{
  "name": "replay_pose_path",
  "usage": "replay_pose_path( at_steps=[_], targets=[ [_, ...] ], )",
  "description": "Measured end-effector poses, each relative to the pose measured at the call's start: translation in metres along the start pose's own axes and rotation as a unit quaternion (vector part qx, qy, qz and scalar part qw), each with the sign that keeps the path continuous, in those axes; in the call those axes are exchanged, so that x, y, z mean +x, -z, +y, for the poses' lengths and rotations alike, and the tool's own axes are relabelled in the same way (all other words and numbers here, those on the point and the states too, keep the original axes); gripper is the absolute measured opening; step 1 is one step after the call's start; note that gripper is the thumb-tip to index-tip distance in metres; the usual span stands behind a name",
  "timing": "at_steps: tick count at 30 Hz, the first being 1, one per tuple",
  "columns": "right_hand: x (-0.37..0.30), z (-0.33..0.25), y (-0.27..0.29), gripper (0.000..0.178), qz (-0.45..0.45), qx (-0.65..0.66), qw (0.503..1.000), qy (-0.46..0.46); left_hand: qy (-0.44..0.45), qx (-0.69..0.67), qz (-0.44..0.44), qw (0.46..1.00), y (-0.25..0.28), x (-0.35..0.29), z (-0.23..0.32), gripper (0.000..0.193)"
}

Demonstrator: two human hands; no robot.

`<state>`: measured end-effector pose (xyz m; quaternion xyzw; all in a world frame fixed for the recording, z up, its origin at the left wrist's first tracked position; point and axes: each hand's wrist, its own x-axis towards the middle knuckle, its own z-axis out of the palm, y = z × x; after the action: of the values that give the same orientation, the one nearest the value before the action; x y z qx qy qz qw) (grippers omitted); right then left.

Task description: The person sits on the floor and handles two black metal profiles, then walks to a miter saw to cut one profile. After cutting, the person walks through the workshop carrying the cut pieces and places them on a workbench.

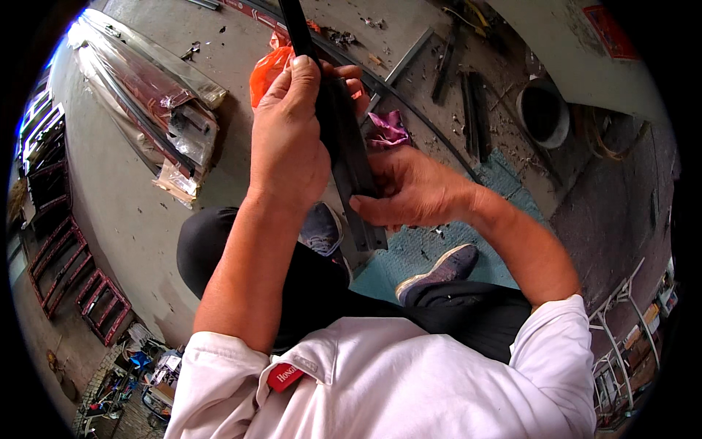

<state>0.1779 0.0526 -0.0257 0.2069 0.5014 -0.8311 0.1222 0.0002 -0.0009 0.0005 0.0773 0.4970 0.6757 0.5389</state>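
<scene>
A dark metal profile [352,175] slants down in front of me, its lower end above the floor between my shoes. My left hand [289,139] is wrapped round its upper part, thumb pressed on a narrow black strip [297,28] that runs up past the top of the view. Whether strip and profile are one piece is hidden by my fingers. Lower down, my right hand [420,186] grips the profile's right side, its thumb near the lower end and fingers partly hidden behind. An orange plastic bag [269,73] shows behind my left hand.
Plastic-wrapped long profiles [157,102] lie at the left. A purple cloth [389,129], dark offcuts [474,113] and scraps litter the floor beyond my hands. A round bucket [542,113] stands at the right. A teal mat [431,252] lies under my right shoe [442,271].
</scene>
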Motion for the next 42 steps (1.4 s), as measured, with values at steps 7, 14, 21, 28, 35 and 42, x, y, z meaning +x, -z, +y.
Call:
replay_pose_path(
  at_steps=[7,14,21,28,35,42],
  targets=[
    [0.002,0.003,-0.004,0.016,-0.006,0.039,0.999,0.019,-0.005,0.001,0.008,1.000,-0.005,0.001,-0.001,0.028],
    [0.002,0.001,-0.006,0.015,0.007,0.025,1.000,0.006,-0.012,0.004,0.001,1.000,-0.006,0.001,-0.001,0.028],
    [0.005,0.008,-0.006,0.017,0.016,0.038,0.998,0.051,-0.002,-0.001,-0.006,1.000,-0.006,0.002,-0.002,0.026],
    [0.003,0.006,-0.006,0.015,0.026,0.085,0.995,0.040,0.017,0.025,-0.017,0.999,-0.011,-0.002,0.001,0.026],
    [0.007,0.010,-0.001,0.014,0.039,0.054,0.995,0.077,0.019,0.033,-0.029,0.999,-0.015,-0.006,0.001,0.028],
    [0.005,0.003,0.000,0.020,0.028,0.032,0.997,0.068,0.007,0.047,-0.021,0.999,-0.014,-0.005,0.000,0.027]
  ],
)
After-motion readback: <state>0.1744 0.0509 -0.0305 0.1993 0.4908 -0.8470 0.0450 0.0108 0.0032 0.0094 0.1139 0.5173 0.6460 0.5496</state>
